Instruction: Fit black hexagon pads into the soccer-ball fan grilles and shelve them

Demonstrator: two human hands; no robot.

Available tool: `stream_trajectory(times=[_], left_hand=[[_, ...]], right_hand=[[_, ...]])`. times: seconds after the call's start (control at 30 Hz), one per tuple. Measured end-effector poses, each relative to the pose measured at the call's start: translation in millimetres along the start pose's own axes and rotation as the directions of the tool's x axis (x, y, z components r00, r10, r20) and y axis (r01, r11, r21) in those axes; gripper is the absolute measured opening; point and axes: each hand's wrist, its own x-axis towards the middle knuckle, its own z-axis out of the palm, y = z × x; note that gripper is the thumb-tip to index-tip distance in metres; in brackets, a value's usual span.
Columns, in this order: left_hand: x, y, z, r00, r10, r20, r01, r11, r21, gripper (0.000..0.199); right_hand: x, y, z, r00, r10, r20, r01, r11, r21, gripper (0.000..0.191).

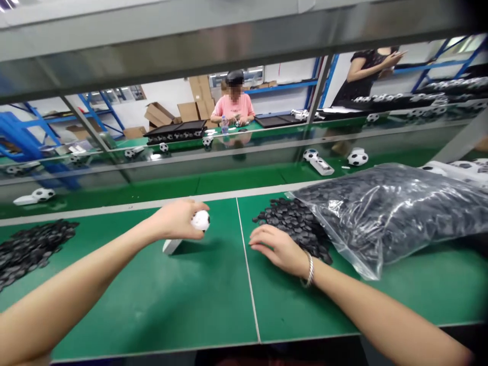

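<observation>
My left hand [181,219] is closed round a white and black soccer-ball piece [201,220], held a little above the green table [213,295]. A white handle-like part [171,246] shows below that hand. My right hand [276,246] rests at the near left edge of a pile of small black pieces [297,221]; its fingers are curled together with the tips turned down, and whether anything is between them is too small to tell.
A clear plastic bag of black pieces [404,213] lies at right. More black pieces [34,249] are at far left. Beyond a pale ledge, soccer-ball parts [357,157] lie on a green belt [229,180]. A person [233,107] sits opposite; another stands back right.
</observation>
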Motion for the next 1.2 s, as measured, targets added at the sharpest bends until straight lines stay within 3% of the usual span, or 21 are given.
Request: stream_trajectory(times=[0.07,0.23,0.43,0.53,0.67,0.87,1.2], left_hand=[[6,8,23.5,0.999,0.048,0.008,-0.049,0.998,0.049,0.050],[21,23,73.3,0.998,0.013,0.065,-0.026,0.981,0.190,0.054],[14,49,107.8,0.999,-0.033,-0.032,0.040,0.967,0.250,0.046],[10,51,110.4,0.998,-0.039,-0.047,0.046,0.986,0.158,0.059],[5,31,105.7,0.997,0.066,0.044,-0.065,0.998,-0.025,0.081],[-6,12,108.4,0.997,0.054,-0.048,-0.058,0.994,-0.096,0.070],[-12,18,105.1,0.998,0.040,-0.058,-0.048,0.989,-0.141,0.068]], right_hand=[[1,-2,-3,1.000,-0.002,-0.030,0.003,1.000,0.030,0.012],[12,-10,-23,0.987,0.054,-0.149,-0.045,0.997,0.064,0.009],[46,-15,-46,0.982,0.023,-0.186,-0.022,1.000,0.012,0.010],[54,-11,-40,0.976,0.119,-0.183,-0.104,0.991,0.088,0.006],[46,-5,-24,0.975,0.215,-0.058,-0.206,0.970,0.125,0.004],[30,-4,1,0.976,0.201,0.086,-0.202,0.979,0.013,0.002],[25,0,28,0.980,0.177,0.091,-0.176,0.984,-0.021,0.008]])
